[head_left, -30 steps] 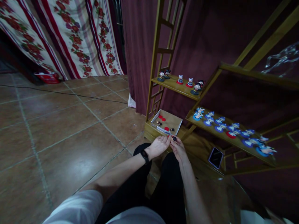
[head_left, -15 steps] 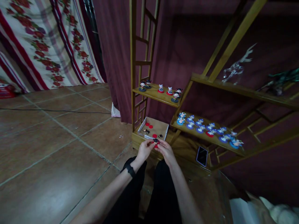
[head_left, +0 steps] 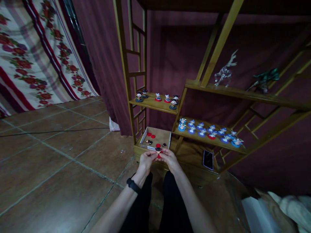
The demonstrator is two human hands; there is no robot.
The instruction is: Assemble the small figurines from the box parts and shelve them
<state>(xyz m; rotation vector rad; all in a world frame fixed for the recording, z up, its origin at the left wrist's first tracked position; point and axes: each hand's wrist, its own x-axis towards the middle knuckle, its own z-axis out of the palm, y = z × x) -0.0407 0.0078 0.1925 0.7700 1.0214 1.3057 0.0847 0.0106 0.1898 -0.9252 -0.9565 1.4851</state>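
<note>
My left hand (head_left: 146, 160) and my right hand (head_left: 168, 158) meet in front of me, fingers pinched on a small figurine (head_left: 158, 151) with a black head and a red round base. Just beyond them an open cardboard box (head_left: 167, 135) rests on the lowest wooden shelf, holding red discs (head_left: 151, 135) and small dark parts. I wear a black band (head_left: 133, 185) on my left wrist.
A wooden shelf unit (head_left: 155, 105) carries several figurines on red and dark bases; a lower tier (head_left: 206, 138) holds several blue ones. A phone (head_left: 208, 159) lies on the bottom board. A glass deer (head_left: 224, 70) stands higher up. Tiled floor, a cable (head_left: 51, 131), curtains on the left.
The view has tilted up and turned right, showing more of the shelves. My hands stay together on the figurine, whose red base now shows between the fingers.
</note>
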